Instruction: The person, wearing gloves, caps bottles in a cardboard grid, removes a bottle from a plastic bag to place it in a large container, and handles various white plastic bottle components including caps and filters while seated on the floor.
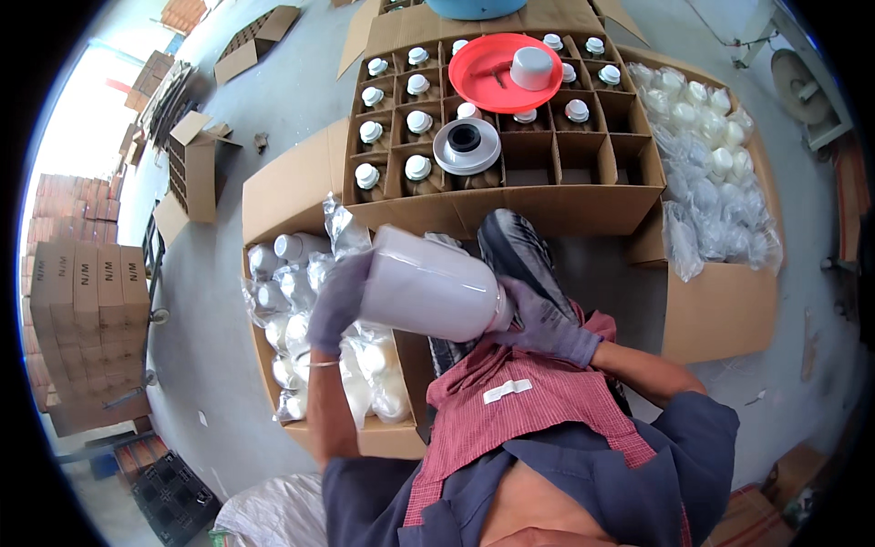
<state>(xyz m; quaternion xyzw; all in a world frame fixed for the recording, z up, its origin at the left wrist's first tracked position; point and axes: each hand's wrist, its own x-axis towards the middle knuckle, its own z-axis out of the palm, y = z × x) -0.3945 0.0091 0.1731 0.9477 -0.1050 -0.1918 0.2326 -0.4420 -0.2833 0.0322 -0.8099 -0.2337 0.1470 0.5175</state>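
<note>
A large, pale, translucent plastic bottle (428, 283) lies sideways in front of my lap, held between both hands. My left hand (339, 301), in a grey glove and a little blurred, grips its broad base end. My gloved right hand (545, 321) is closed around the neck end at the right, hiding most of the mouth. Just beyond stands a divided cardboard box (510, 208) with several white-capped bottles (418, 122) upright in its compartments. A white round piece with a black ring (465, 139) rests on top of them.
A red plate (478, 66) holding a white cup (530, 68) sits on the box. Open cartons of plastic-wrapped bottles (296, 328) at left and wrapped white pieces (706, 173) at right flank me. Stacked cartons (87, 310) stand far left; a wheeled metal frame (807, 87) is far right.
</note>
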